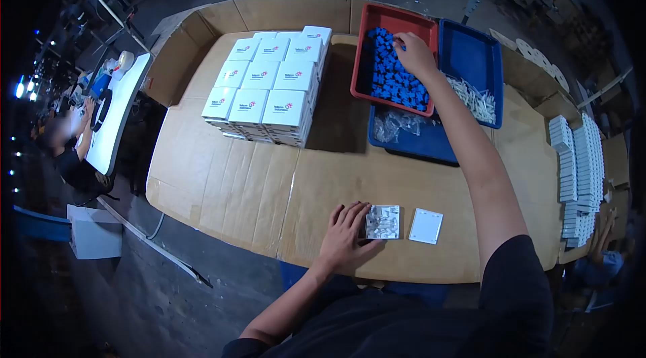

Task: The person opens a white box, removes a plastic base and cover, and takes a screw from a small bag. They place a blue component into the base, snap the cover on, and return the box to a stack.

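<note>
My right hand (412, 52) reaches over the red tray (359, 55), its fingertips pinched together among the small blue parts (397, 79); whether a part is between them is too small to tell. My left hand (348, 233) lies on the cardboard surface, fingers spread, touching the left side of an open white box (383, 222) with clear and whitish pieces inside. Just right of that box lies a flat white cover (425, 225).
Stacked white printed boxes (261, 79) stand at the back left. Blue trays (471, 35) hold white pieces (471, 99) and clear bags (397, 126). Rows of white parts (580, 176) line the right edge. Another person sits at a white table (124, 109) at left; someone's hand shows at far right.
</note>
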Demonstrator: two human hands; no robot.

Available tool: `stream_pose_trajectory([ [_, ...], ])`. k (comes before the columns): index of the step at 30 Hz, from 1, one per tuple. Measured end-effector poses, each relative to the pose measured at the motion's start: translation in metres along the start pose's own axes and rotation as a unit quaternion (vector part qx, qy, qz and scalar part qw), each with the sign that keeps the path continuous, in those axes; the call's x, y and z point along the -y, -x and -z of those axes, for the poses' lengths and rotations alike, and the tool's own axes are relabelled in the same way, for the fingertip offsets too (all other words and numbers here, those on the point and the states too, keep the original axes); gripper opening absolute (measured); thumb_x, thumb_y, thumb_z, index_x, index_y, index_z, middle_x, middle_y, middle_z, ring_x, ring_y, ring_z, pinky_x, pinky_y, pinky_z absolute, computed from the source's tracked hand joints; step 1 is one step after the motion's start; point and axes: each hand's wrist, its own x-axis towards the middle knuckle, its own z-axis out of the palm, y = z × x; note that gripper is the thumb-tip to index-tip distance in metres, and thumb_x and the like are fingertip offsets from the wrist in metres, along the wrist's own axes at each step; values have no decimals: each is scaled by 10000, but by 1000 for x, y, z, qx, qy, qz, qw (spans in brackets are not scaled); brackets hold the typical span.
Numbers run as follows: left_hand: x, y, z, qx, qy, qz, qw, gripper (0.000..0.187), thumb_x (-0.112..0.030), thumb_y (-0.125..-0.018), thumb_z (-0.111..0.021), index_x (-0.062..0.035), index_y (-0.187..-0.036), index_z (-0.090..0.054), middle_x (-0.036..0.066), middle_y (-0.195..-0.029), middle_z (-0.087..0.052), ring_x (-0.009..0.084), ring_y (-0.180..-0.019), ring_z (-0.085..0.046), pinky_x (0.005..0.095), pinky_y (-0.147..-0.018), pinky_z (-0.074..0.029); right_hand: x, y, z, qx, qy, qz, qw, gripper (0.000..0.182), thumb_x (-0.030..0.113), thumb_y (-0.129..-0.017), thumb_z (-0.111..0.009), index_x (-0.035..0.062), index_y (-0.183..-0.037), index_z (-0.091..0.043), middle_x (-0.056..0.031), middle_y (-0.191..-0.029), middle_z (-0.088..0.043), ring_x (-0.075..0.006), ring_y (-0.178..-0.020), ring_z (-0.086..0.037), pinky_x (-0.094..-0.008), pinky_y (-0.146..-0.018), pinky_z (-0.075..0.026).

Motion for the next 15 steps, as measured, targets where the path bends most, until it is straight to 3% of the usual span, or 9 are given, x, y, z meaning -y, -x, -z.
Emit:
stream_pose_trajectory([
  [3, -1, -2, 2, 9, -2, 10, 1000, 841, -514, -891, -702, 4, -1504, -450, 167, -1481, -521, 303, -1460, -419, 498, -1270, -204, -6, -30, -26, 19, 46, 17, 999, 331, 256, -976, -661, 81, -1255, -691, -178, -1231, -657, -378, -1158, -636, -481, -985, -525],
  [4, 3, -1, -2, -1, -7, 9, 1000, 867, -518, -843, -756, -20, -1492, -466, 161, -1474, -527, 302, -1450, -435, 493, -1259, -221, -2, -35, -31, 22, 57, 26, 998, 335, 256, -977, -660, 87, -1265, -689, -173, -1246, -648, -374, -1181, -625, -480, -999, -520],
  [10, 8, -1, -6, -14, -6, 0, 1000, 832, -526, -852, -749, -32, -1468, -487, 119, -1476, -544, 282, -1438, -453, 496, -1253, -235, 12, -52, -57, 57, 144, 20, 988, 378, 232, -909, -730, 112, -1266, -694, -143, -1377, -564, -361, -1319, -533, -508, -1075, -489],
  [15, 7, -2, -2, 0, -10, -7, 1000, 829, -542, -891, -699, -7, -1481, -471, 133, -1484, -526, 284, -1453, -425, 492, -1256, -232, 23, -55, -56, -9, 120, 33, 992, 303, 147, -846, -755, 121, -1143, -706, -84, -1305, -592, -300, -1277, -555, -468, -1065, -475],
])
